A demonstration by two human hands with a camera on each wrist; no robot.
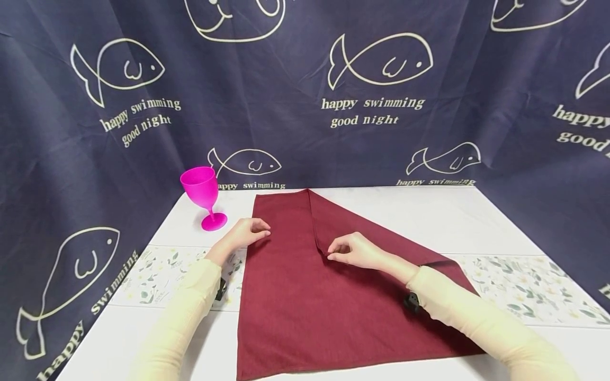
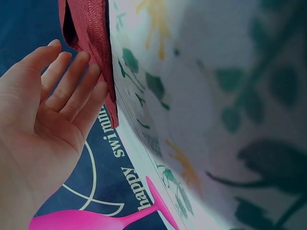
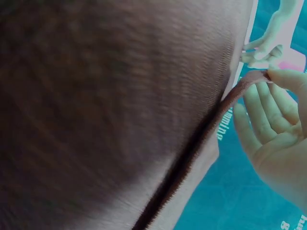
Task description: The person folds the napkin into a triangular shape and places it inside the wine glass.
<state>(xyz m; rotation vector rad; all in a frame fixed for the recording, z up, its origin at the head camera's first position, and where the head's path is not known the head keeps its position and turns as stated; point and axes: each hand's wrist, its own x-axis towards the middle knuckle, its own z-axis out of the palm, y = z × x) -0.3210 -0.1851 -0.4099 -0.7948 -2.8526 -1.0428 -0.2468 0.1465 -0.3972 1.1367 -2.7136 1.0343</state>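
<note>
A dark red cloth [image 1: 290, 307] lies on the table, its far right corner turned over toward the middle as a flap [image 1: 362, 225]. My right hand [image 1: 356, 251] pinches the tip of that flap between thumb and fingers, just above the cloth. In the right wrist view, the pinched hem [image 3: 230, 100] runs up to the thumb. Over the cloth's left edge hovers my left hand [image 1: 245, 233], fingers loosely bent and holding nothing. The left wrist view shows its palm [image 2: 60, 129] bare, beside the cloth's edge [image 2: 93, 28].
A bright pink goblet [image 1: 201, 190] stands upright at the table's far left, beyond my left hand. The white table [image 1: 500, 222] has a flowered band [image 1: 529, 286] across it. Behind hangs a dark blue curtain [image 1: 295, 95] with fish drawings.
</note>
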